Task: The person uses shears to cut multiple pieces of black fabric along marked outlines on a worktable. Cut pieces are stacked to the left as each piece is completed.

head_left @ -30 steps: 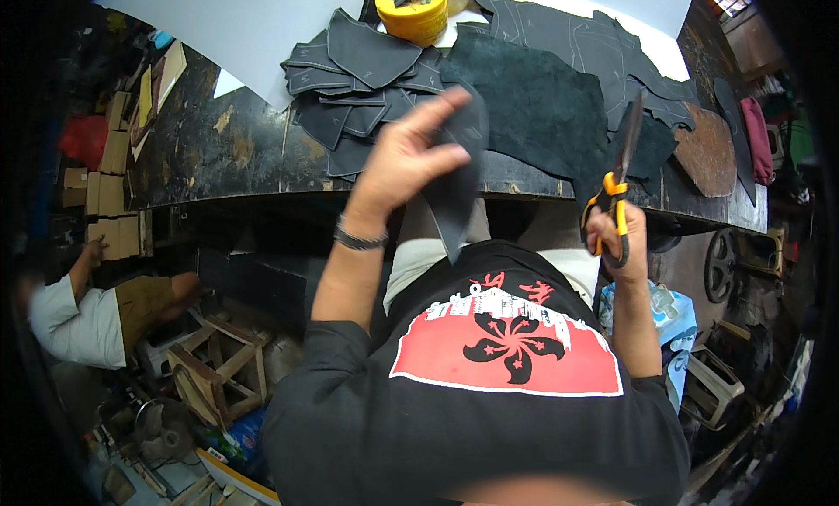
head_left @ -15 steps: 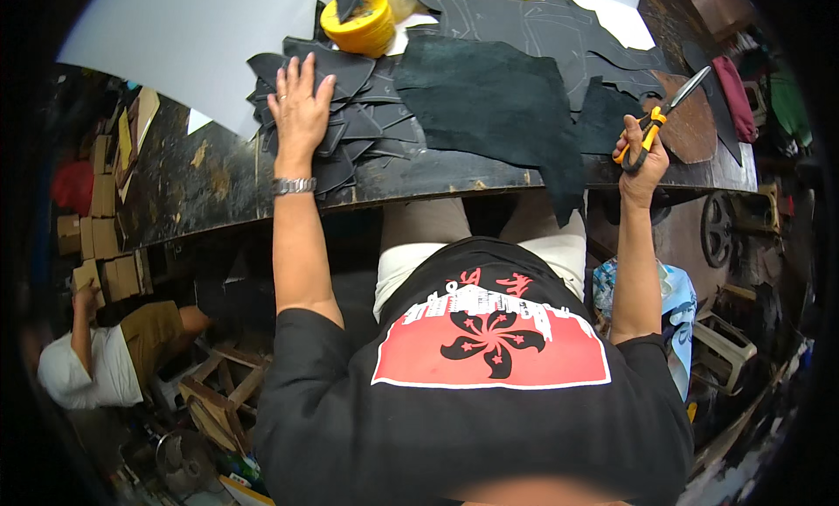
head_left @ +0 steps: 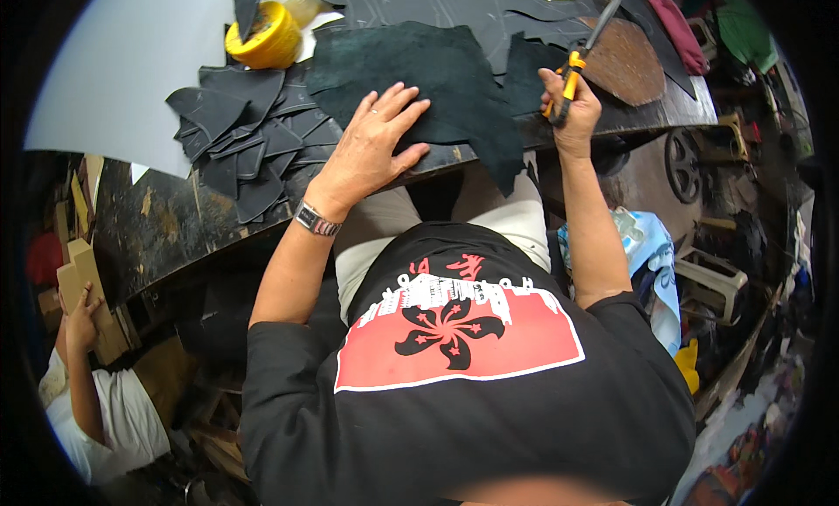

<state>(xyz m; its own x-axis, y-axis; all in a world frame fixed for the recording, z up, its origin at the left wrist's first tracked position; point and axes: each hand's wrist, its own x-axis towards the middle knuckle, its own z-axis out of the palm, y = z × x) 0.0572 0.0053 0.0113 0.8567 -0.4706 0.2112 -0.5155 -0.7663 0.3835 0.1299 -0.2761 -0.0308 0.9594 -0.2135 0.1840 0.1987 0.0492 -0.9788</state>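
My left hand (head_left: 377,143), fingers spread, rests at the near left part of a large dark green-black sheet of leather (head_left: 411,69). Whether it presses on the sheet or hovers just over it I cannot tell. Scissors (head_left: 570,85) with yellow and black handles are in my right hand (head_left: 572,113), blades pointing up and away to the right. A narrow strip of the sheet hangs over the table's near edge. Left of my left hand lies a loose pile of cut dark pieces (head_left: 236,113) with pale outlines. Behind the sheet is dark material (head_left: 437,6) marked with pale lines.
A yellow round container (head_left: 262,38) stands behind the pile. White sheet material (head_left: 105,78) covers the table's far left. A brown rounded board (head_left: 625,65) lies beyond the scissors. At the lower left another person's hand (head_left: 83,318) is by some cardboard boxes (head_left: 87,270). A stool (head_left: 712,279) stands at right.
My left hand has left the pile of cut pieces and moved right to the large leather sheet. My right hand still holds the scissors. The whole view has shifted.
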